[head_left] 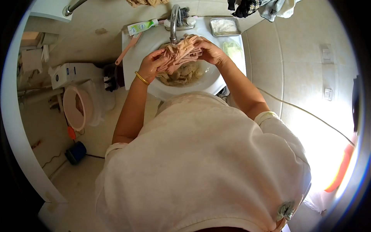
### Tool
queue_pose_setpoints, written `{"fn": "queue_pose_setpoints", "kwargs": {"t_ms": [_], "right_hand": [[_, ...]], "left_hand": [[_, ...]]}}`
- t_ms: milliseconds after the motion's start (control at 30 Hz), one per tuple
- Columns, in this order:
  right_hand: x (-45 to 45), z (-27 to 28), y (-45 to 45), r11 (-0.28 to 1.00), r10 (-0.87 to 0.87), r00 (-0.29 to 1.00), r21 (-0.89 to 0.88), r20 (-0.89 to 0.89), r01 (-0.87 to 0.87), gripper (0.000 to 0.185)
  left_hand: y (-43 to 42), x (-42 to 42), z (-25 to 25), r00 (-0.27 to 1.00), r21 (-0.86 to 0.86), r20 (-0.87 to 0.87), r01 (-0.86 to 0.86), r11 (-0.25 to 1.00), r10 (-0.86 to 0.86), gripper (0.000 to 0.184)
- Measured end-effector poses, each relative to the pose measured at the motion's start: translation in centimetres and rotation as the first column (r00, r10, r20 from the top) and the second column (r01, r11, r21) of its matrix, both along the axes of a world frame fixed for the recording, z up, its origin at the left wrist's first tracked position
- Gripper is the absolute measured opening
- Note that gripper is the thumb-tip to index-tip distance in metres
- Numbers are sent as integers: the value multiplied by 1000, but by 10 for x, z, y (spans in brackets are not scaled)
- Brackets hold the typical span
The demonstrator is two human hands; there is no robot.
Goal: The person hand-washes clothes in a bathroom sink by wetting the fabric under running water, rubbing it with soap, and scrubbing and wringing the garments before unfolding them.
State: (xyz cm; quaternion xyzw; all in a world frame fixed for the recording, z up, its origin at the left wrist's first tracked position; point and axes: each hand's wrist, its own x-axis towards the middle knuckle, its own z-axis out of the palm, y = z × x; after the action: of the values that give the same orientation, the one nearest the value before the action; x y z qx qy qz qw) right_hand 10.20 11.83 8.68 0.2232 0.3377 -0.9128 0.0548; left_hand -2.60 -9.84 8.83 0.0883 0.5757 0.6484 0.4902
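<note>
Both my hands hold up a bunched pink cloth (179, 54) above the white sink (158, 88), just under the curved metal faucet (174, 23). My left hand (151, 63) grips the cloth's left side, a gold bangle on that wrist. At the other side, the fingers of my right hand (210, 51) are closed round the cloth's folds. Below it, more wet, brownish cloth (184, 74) lies in the bowl of the sink. Exactly what garment the pink cloth is cannot be made out.
A green and white tube (142, 26) and a pink long-handled brush (128, 49) lie on the sink's left rim. At the right rim are a metal tray (225, 27) and a pale green item (233, 49). A pink basin (77, 108) stands at left; clothes (266, 8) hang upper right.
</note>
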Motion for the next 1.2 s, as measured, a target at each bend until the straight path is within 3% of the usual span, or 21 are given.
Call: {"fn": "queue_pose_setpoints", "kwargs": {"t_ms": [67, 167, 233, 300, 367, 433, 467, 533, 567, 667, 700, 767, 900, 933, 967, 1033, 1067, 1100, 1133, 1167, 1200], "right_hand": [[-2, -1, 4, 999, -35, 999, 9, -23, 36, 38], [-3, 8, -1, 956, -152, 983, -268, -104, 119, 40], [-8, 5, -6, 937, -158, 982, -330, -102, 117, 39], [-12, 5, -14, 910, -144, 986, -403, -87, 97, 45], [-13, 6, -28, 988, -120, 985, -110, -123, 106, 42], [-13, -12, -47, 964, -97, 979, 228, -182, 138, 32], [-15, -23, -64, 618, -137, 947, 722, -289, 310, 26], [-7, 12, -102, 38, 74, 959, 962, -273, 271, 26], [-3, 23, -111, -279, 162, 963, 926, -214, 253, 27], [-42, -30, -70, 128, -162, 986, 992, 36, -15, 28], [-50, -41, -64, 281, -241, 960, 957, 144, -73, 30], [-57, -18, -71, 225, -201, 960, 963, 193, -146, 32], [-66, -17, -80, 82, -280, 955, 993, 99, -79, 32], [-57, -9, -94, 14, -230, 972, 999, 51, -49, 31], [-49, -6, -108, -30, -166, 985, 999, -47, 43, 30], [-36, -6, -130, -86, -35, 974, 972, -223, 219, 29], [-41, -14, -118, 10, -68, 991, 993, -114, 115, 27], [-53, -17, -98, 77, -116, 993, 997, 15, -6, 28], [-65, -18, -75, 150, -160, 976, 981, 147, -123, 30], [-70, -20, -64, 232, -198, 939, 944, 282, -235, 33], [-70, -27, -66, 311, -268, 922, 931, 279, -191, 33]], "left_hand": [[-4, -5, -10, 996, 26, 54, -73, 997, 72, 37], [-7, -8, -59, 970, 133, 192, -174, 976, 147, 36], [3, 5, -65, 927, 125, 313, -253, 959, 204, 39], [13, 22, -35, 787, 182, 616, -181, 967, 32, 43], [29, 32, -2, 689, 242, 721, -159, 957, -68, 46], [41, 31, 4, 715, 287, 695, -177, 942, -77, 48], [44, 22, -22, 689, 433, 700, -197, 880, -191, 46], [46, 6, -91, 641, 684, 645, -242, 688, -417, 42], [49, 9, -86, 671, 540, 699, -268, 798, -247, 37], [59, 29, -57, 710, 24, 646, -387, 922, 281, 26], [58, 26, -62, 729, 85, 648, -355, 931, 219, 25], [52, 13, -78, 761, 200, 643, -275, 941, 86, 23], [40, -10, -65, 816, 117, 488, -412, 904, 309, 21], [39, -47, -83, 582, -38, 769, -371, 928, 264, 18], [43, -99, -120, 251, -166, 939, -265, 950, 234, 15], [50, -94, -125, 289, -197, 924, -204, 959, 251, 14], [57, -53, -131, 651, -107, 711, -271, 957, 264, 16], [53, -24, -91, 774, -19, 590, -273, 962, 231, 16], [49, 6, -47, 867, 58, 447, -274, 960, 220, 17], [50, 8, -51, 866, 72, 448, -283, 957, 222, 17], [52, 10, -56, 863, 86, 453, -291, 953, 223, 18]]}}
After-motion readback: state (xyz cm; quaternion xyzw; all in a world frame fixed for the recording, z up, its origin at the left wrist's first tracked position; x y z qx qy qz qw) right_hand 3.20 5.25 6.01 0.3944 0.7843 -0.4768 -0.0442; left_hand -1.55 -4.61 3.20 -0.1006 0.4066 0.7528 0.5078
